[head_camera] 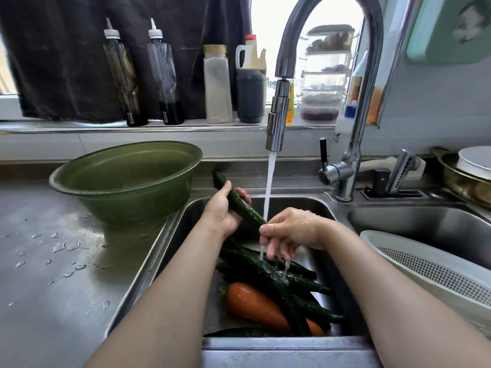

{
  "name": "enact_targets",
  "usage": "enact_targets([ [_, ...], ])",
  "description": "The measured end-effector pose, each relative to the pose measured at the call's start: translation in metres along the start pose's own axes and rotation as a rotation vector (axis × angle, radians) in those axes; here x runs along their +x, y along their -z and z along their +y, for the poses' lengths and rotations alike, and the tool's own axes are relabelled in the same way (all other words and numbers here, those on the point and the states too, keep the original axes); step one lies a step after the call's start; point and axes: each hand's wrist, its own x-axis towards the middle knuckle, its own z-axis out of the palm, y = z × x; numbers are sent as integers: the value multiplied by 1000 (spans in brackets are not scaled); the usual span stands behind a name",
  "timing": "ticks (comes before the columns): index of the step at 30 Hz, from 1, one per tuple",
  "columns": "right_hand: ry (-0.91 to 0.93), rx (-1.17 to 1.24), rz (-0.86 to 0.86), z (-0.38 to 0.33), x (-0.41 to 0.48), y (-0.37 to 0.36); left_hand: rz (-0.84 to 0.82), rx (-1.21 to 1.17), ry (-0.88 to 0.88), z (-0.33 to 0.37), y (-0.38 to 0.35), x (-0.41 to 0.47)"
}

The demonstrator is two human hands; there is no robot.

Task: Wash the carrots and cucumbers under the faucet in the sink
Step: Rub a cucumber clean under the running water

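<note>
Head view: your left hand (225,211) grips one cucumber (240,205) mid-length over sink's (268,342) far-left corner, its lower end at faucet (278,115) stream. Your right hand (293,231) hangs loose in the water, holds nothing. Cucumber pile (281,280) and carrot (252,305) wait at near edge; most washing likely left.

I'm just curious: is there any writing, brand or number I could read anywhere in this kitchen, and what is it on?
"ne": the end of a word on the white bottle behind the faucet; the rest is out of sight.
Small labels low on the two squeeze bottles on the sill: too small to read.
Nothing else here can be read.
</note>
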Motion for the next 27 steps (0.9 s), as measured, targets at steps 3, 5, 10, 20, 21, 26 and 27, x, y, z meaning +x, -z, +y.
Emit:
enact_targets([
  [3, -45, -103, 12, -2, 1, -2, 7, 52, -17, -4, -1, -1],
  [5, -68, -111, 65, -1, 2, -2, -6, -11, -29, -5, -2, -1],
  [10, -62, -51, 266, 5, 3, 1, -30, 167, -276, -11, -2, 1],
  [20, 33, -237, 615, 7, 25, -14, -63, 608, -178, -55, -17, -12],
  [21, -6, -200, 617, 6, 23, -18, -38, 684, -206, -58, -20, -15],
  [26, -63, 256, 451, 13, 25, -19, 176, 1204, -282, -55, -36, -31],
  [27, -23, 342, 450, 12, 25, -18, 195, 1265, -278, -55, -35, -30],
])
